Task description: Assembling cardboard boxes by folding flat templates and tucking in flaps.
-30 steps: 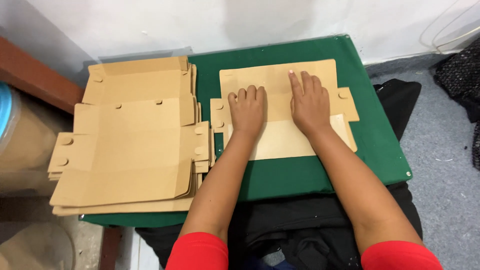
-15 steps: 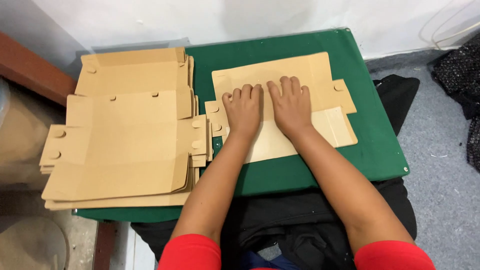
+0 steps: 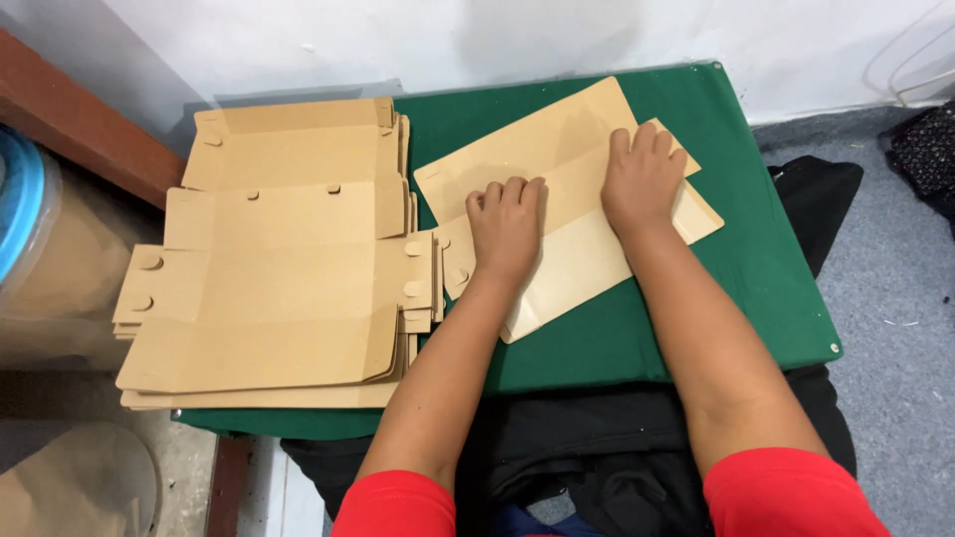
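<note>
On the green cloth-covered table [image 3: 756, 249], the flat brown cardboard blank [image 3: 557, 159] now lies turned askew; left hand [image 3: 505, 227] and right hand [image 3: 642, 177], fingers together, have moved apart

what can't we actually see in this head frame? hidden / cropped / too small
- Cardboard sheet, head view: the parts under the left hand and right hand are covered, so any crease or slot there is unreadable.
- Stack of flat box blanks: only the top blank shows; the count beneath is hidden.
- Blue-rimmed container: cut off by the left edge.
- Green table: near edge hidden by the person's lap and arms.
</note>
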